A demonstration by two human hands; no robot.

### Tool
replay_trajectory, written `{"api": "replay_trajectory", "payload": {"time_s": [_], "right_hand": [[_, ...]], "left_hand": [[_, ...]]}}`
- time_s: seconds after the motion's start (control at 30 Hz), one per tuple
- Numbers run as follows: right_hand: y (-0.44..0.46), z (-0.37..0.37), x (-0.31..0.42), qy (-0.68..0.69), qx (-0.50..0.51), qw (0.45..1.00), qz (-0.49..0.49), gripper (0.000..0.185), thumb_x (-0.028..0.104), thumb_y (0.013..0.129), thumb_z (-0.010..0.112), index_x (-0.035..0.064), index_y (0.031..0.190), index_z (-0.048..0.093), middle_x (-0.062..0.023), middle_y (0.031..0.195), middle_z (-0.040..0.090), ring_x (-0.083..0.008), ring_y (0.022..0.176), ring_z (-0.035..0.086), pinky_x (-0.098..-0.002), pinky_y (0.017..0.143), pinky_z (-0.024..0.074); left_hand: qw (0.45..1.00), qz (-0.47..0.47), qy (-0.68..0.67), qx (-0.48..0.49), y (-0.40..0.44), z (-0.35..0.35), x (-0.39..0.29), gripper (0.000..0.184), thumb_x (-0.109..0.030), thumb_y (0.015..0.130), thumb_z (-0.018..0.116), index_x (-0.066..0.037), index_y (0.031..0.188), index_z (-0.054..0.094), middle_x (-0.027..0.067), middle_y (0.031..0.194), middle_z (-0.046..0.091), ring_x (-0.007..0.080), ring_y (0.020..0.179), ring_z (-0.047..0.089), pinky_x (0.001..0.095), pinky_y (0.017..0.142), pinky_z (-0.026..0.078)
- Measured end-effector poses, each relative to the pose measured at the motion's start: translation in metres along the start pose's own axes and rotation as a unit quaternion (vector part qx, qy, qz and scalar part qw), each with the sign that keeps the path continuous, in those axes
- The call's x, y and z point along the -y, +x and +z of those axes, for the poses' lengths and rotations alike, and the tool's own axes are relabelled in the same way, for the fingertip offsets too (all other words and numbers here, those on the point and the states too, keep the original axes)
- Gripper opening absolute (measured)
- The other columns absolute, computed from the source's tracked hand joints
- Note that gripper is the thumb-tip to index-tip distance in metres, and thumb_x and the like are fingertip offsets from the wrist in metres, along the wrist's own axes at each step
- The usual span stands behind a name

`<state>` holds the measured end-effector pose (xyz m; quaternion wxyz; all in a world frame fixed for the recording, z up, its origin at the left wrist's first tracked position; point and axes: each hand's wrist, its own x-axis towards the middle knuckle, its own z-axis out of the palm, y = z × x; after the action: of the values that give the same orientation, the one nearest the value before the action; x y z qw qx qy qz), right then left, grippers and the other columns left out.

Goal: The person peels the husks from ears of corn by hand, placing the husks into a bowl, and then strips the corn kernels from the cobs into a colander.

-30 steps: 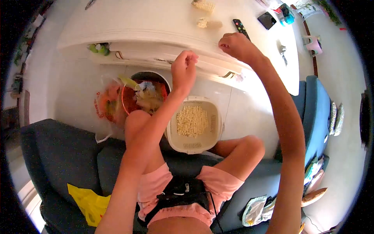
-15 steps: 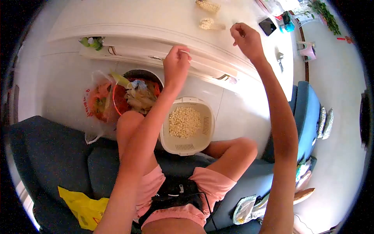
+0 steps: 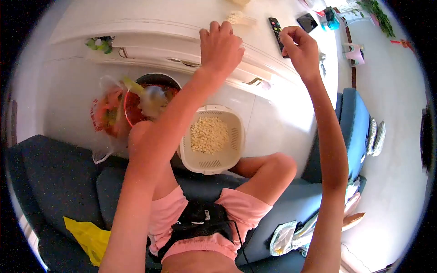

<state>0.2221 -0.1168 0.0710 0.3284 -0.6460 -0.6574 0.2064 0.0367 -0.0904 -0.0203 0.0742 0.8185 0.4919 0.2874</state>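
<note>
My left hand (image 3: 221, 51) reaches over the table's front edge with its fingers apart and nothing visible in them. Just beyond its fingertips lies a pale corn cob (image 3: 236, 18) on the white table. Part of another corn cob (image 3: 240, 2) shows at the top edge of the view. My right hand (image 3: 302, 52) is curled, thumb and forefinger together in a pinch; whatever they hold, if anything, is too small to make out. Right beside these fingers a black remote control (image 3: 276, 31) lies on the table. Below, a cream basket (image 3: 214, 165) holds loose corn kernels (image 3: 209, 135).
Left of the basket stand a red-lined bin (image 3: 132, 107) with husks and a clear plastic bag (image 3: 109, 113). A phone (image 3: 307, 22) lies at the table's right end. Drawers with handles (image 3: 183, 62) run along the table front. A yellow bag (image 3: 86, 239) rests on the dark sofa.
My left hand has moved up and right towards the cob, and its fingers have spread. My right hand has shifted slightly right and down, uncovering the remote control. The whole view has shifted a little.
</note>
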Motion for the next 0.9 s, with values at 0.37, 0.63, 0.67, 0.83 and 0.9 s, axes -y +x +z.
{"api": "replay_trajectory", "payload": {"time_s": [0.37, 0.63, 0.67, 0.83, 0.9], "right_hand": [[-0.027, -0.023, -0.007, 0.068, -0.009, 0.996, -0.058, 0.016, 0.015, 0.090, 0.057, -0.0009, 0.090, 0.062, -0.0036, 0.075, 0.059, -0.0071, 0.065, 0.053, -0.0228, 0.058, 0.0477], [-0.040, -0.032, 0.001, 0.068, -0.019, 0.997, -0.045, 0.013, 0.010, 0.088, 0.053, -0.0008, 0.090, 0.060, -0.0055, 0.080, 0.058, -0.0094, 0.063, 0.054, -0.0241, 0.061, 0.0479], [-0.038, -0.034, -0.002, 0.075, -0.016, 0.996, -0.044, 0.014, 0.011, 0.088, 0.053, -0.0007, 0.090, 0.061, -0.0058, 0.080, 0.058, -0.0095, 0.063, 0.054, -0.0238, 0.061, 0.0477], [-0.038, -0.028, -0.005, 0.082, -0.019, 0.996, -0.039, 0.016, 0.014, 0.089, 0.055, 0.0001, 0.091, 0.062, -0.0057, 0.079, 0.059, -0.0095, 0.063, 0.055, -0.0245, 0.063, 0.0488], [-0.037, -0.023, -0.005, 0.076, -0.027, 0.996, -0.045, 0.017, 0.015, 0.089, 0.055, 0.0001, 0.091, 0.062, -0.0054, 0.079, 0.059, -0.0096, 0.064, 0.055, -0.0240, 0.064, 0.0485]], "left_hand": [[0.982, 0.136, 0.128, -0.028, 0.024, 0.023, 0.009, 0.012, -0.019, 0.077, 0.067, -0.009, 0.083, 0.069, 0.0060, 0.096, 0.056, 0.0259, 0.097, 0.050, 0.0436, 0.079, 0.039], [0.994, 0.081, 0.068, 0.008, 0.035, -0.028, 0.018, 0.021, -0.020, 0.079, 0.068, -0.006, 0.095, 0.067, 0.0132, 0.103, 0.054, 0.0314, 0.102, 0.049, 0.0488, 0.086, 0.040], [0.995, 0.091, 0.046, -0.006, 0.037, -0.030, 0.018, 0.021, -0.020, 0.078, 0.068, -0.005, 0.092, 0.068, 0.0141, 0.103, 0.055, 0.0317, 0.102, 0.048, 0.0486, 0.086, 0.040], [0.992, 0.114, 0.029, 0.045, 0.036, -0.039, -0.003, 0.021, -0.020, 0.077, 0.068, -0.002, 0.087, 0.069, 0.0149, 0.102, 0.055, 0.0320, 0.104, 0.048, 0.0483, 0.085, 0.041], [0.991, 0.081, 0.058, 0.088, 0.038, -0.029, -0.009, 0.021, -0.020, 0.077, 0.068, -0.001, 0.086, 0.069, 0.0138, 0.103, 0.056, 0.0314, 0.106, 0.048, 0.0471, 0.086, 0.040]]}}
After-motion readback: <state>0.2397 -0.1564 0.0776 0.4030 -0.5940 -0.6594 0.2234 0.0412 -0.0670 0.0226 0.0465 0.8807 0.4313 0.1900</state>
